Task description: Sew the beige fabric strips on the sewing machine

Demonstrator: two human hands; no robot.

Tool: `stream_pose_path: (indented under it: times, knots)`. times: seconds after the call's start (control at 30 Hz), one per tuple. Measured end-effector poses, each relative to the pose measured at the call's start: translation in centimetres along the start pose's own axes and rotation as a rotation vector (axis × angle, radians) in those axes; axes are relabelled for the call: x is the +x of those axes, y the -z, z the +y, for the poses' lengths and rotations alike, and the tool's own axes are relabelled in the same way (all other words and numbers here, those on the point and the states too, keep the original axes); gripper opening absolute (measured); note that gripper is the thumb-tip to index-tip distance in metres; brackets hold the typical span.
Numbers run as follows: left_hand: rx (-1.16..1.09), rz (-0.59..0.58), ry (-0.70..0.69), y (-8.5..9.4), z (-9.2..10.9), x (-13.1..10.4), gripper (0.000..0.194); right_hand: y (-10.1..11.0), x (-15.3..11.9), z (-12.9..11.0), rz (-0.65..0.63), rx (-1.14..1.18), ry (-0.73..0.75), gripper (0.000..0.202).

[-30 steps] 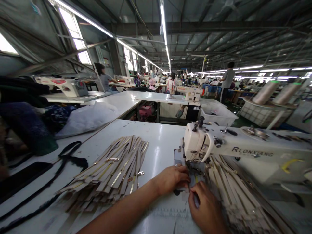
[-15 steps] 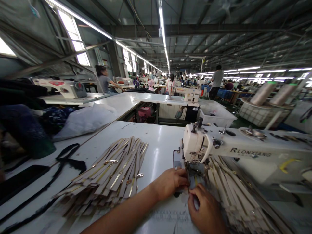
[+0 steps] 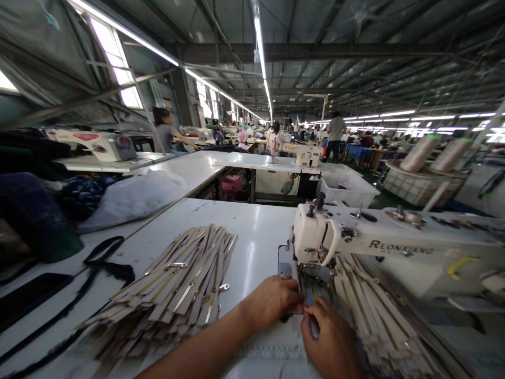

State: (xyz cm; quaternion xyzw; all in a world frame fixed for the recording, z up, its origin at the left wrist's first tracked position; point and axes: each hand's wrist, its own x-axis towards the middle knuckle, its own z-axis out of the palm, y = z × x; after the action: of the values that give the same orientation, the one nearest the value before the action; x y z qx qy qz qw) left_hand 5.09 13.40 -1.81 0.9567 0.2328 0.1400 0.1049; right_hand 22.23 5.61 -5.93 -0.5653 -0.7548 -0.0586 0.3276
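Low in the frame, the left hand (image 3: 274,300) and right hand (image 3: 329,342) meet fingertip to fingertip, pinched on a thin strip (image 3: 305,308) lying flat under the metal foot of the cream sewing machine (image 3: 355,237). A fanned stack of beige zippers (image 3: 177,287) with brass teeth lies lower left on the glossy white table (image 3: 252,231). More zippers (image 3: 379,316) trail lower right.

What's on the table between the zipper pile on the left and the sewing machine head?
In the head view, only bare white table lies between the zipper pile and the sewing machine head; nearer the camera, the left hand crosses it.
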Motion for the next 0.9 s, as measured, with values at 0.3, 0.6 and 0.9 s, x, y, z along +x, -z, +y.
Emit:
stream_pose_path:
  times: [0.3, 0.6, 0.9]
  knots:
    - [0.003, 0.03, 0.022, 0.0, 0.2, 0.0, 0.023, -0.1, 0.3, 0.0, -0.019, -0.052, -0.021, 0.02]
    - [0.065, 0.053, 0.105, -0.2, 0.5, 0.2, 0.019, -1.0, 0.6, 0.5, -0.107, -0.054, -0.097, 0.024]
    - [0.011, 0.117, 0.176, -0.8, 0.1, 0.2, 0.022, -1.3, 0.9, 0.4, -0.139, -0.175, -0.032, 0.037]
